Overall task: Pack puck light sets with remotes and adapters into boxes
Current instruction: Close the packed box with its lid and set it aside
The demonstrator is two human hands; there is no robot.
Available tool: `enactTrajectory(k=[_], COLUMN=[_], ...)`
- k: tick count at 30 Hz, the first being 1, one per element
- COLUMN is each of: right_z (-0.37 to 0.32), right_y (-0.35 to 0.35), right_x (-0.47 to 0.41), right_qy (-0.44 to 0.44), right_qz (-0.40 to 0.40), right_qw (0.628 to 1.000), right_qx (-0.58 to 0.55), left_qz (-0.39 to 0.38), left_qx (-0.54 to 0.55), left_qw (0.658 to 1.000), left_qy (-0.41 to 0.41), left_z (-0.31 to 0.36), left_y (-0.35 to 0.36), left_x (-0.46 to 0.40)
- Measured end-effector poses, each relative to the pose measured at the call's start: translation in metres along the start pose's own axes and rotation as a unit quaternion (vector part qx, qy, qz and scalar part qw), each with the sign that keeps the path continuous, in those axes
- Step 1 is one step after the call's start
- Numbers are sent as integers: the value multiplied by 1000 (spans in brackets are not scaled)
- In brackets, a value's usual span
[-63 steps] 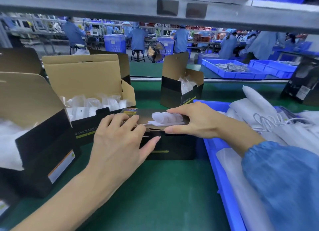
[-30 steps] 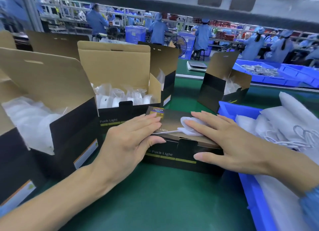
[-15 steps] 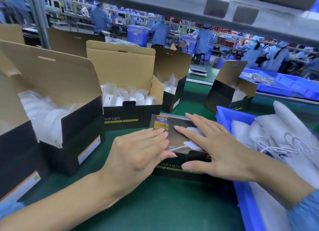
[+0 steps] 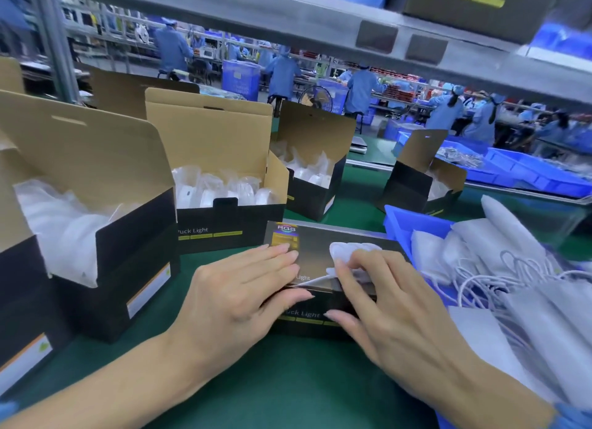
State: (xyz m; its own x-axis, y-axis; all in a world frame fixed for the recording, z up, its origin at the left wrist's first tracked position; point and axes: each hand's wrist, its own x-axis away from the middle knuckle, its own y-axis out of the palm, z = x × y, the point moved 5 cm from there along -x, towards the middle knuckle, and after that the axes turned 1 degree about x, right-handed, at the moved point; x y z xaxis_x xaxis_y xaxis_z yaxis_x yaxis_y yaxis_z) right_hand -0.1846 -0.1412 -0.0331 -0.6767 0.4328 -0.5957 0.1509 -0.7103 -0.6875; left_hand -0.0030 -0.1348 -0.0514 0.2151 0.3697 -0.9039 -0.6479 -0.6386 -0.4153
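A closed black box (image 4: 320, 252), printed "Puck Light" on its near face and "RGB" on its lid, is seen lying on the green surface (image 4: 288, 390) near the middle of the view. The left hand (image 4: 237, 300) is laid flat on the left part of the lid, its fingers straight and its thumb stretched along the near top edge of the box. The right hand (image 4: 390, 307) is placed on the right part of the lid, its fingers bent over a small white plastic packet (image 4: 352, 252) that is pressed against the lid; the thumb is set against the near face of the box. Whether the packet is pinched or only pressed cannot be told.

To the left, three open boxes are lined up with their brown flaps raised: one at the near left (image 4: 96, 236), one just behind the closed box (image 4: 224, 204) and one farther back (image 4: 314, 178), each filled with white bagged items. A fourth open box (image 4: 419, 185) is stood at the far right. At the right edge, a blue bin (image 4: 403, 223) is loaded with white bags and coiled white cables (image 4: 487, 278). Workers in blue coats (image 4: 282, 73) are seen across the hall beyond the shelf (image 4: 288, 15) overhead.
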Motion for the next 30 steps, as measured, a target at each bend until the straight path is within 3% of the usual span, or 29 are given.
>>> enactTrajectory(k=[7, 18, 30], right_z=[-5, -10, -13], right_y=[-21, -14, -20], right_x=[1, 1, 3], right_qy=[-15, -12, -38], right_qz=[98, 74, 112], right_qw=[995, 997, 993], right_qx=[15, 21, 10], left_qz=[-13, -12, -20], left_qx=[2, 16, 20], left_qw=[1000, 1000, 999], left_qy=[-7, -23, -27], left_z=[-2, -1, -1], left_y=[2, 4, 4], left_x=[-1, -1, -1])
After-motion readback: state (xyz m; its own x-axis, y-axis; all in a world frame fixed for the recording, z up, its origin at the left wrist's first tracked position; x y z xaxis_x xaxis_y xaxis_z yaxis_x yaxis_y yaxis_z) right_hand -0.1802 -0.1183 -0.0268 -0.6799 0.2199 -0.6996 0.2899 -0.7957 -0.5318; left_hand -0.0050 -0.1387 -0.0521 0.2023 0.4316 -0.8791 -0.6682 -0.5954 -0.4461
